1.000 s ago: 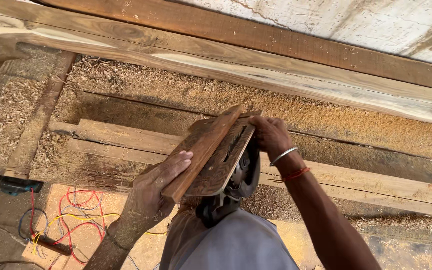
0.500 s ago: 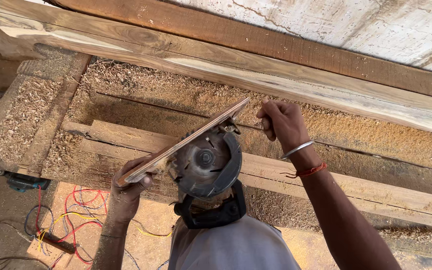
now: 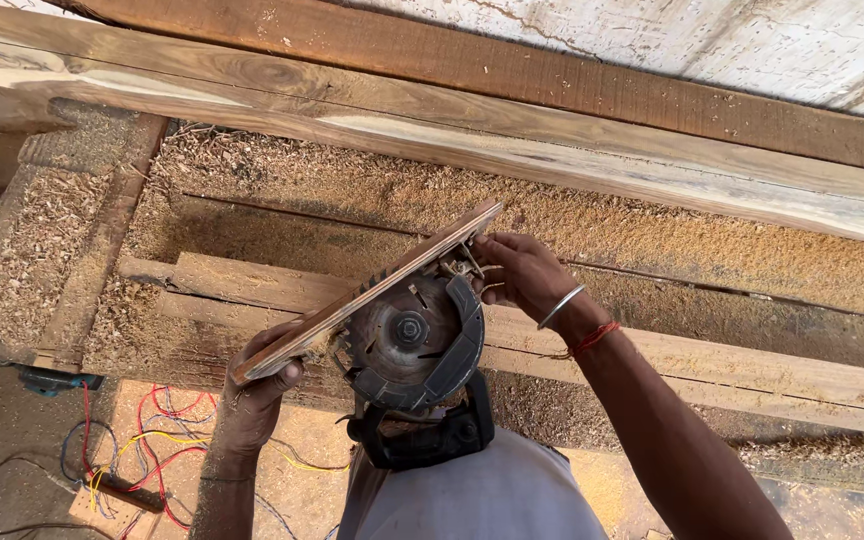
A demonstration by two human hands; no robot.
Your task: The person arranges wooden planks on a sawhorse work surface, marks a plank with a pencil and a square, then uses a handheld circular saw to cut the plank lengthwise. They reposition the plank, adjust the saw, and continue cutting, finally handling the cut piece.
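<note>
Holding a circular saw tipped on edge against the body, the person grips its flat wooden base plate at both ends. The left hand wraps the plate's lower end, fingers curled around the edge; the right hand pinches small fittings at the upper end, beside the blade guard. It looks heavy, rigid and awkwardly balanced, with exposed teeth close to the left fingers; safest holds are the plate edges and the black handle. Sawdust covers the bench beyond.
</note>
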